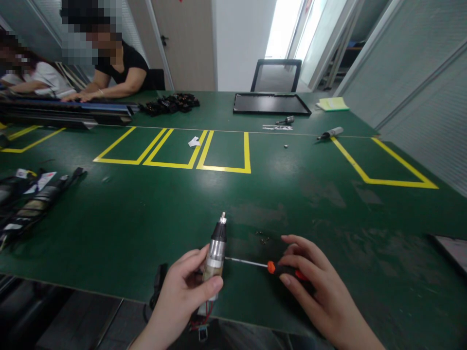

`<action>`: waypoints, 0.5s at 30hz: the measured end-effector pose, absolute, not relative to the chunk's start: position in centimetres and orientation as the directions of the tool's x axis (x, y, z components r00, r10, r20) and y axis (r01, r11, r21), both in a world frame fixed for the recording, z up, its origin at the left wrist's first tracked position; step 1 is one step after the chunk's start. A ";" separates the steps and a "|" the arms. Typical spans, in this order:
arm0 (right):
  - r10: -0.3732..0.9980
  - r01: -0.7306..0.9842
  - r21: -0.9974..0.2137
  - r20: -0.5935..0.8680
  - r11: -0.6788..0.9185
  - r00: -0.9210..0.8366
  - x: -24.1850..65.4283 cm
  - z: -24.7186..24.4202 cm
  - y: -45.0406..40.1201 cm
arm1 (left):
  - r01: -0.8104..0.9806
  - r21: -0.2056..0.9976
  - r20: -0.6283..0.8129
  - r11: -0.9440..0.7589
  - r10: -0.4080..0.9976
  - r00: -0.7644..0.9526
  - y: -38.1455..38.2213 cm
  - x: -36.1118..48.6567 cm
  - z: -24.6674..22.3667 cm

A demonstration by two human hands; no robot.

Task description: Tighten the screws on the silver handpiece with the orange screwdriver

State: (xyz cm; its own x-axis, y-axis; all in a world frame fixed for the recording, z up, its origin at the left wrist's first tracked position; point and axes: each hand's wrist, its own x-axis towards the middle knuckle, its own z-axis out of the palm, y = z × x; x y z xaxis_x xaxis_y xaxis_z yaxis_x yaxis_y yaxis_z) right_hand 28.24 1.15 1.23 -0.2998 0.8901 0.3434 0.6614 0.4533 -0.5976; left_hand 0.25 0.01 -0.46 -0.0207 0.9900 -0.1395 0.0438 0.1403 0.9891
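My left hand (pixel 186 287) is closed around an electric screwdriver (pixel 216 255), its metal nose pointing away from me. Its rear end shows red wires (pixel 207 311) and a small part (pixel 203 333) hanging past the table's near edge. In my right hand (pixel 314 282) is a hand screwdriver (pixel 273 267) with a black and orange handle, pinched between thumb and fingers. The shaft points left, its tip at the side of the electric screwdriver; whether they touch I cannot tell. Several tiny screws (pixel 263 239) lie on the green table (pixel 146 214) just beyond the shaft.
Electric screwdrivers with cables (pixel 32 209) lie at left. A black cable (pixel 158 284) is beside my left hand. Farther back are a black frame (pixel 272 104), a pile of black parts (pixel 170 103), another silver tool (pixel 330 133) and a yellow notepad (pixel 332 104). Two people sit across, back left.
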 end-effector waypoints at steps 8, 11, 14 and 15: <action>0.890 0.658 -0.603 0.364 0.451 -0.276 28.3 0.5 1.0 | 0.029 0.989 -0.144 0.145 0.989 -0.028 0.1 0.3 -0.4; 0.897 0.681 -0.587 0.342 0.437 -0.281 28.3 0.7 0.9 | 0.018 0.988 -0.150 0.150 0.988 -0.032 0.1 0.4 -0.4; 0.908 0.685 -0.596 0.285 0.419 -0.308 28.3 1.1 0.9 | 0.006 0.989 -0.149 0.149 0.989 -0.021 0.0 0.4 -0.5; 0.909 0.683 -0.600 0.275 0.416 -0.313 28.3 1.2 0.9 | 0.003 0.989 -0.149 0.149 0.989 -0.015 0.0 0.4 -0.6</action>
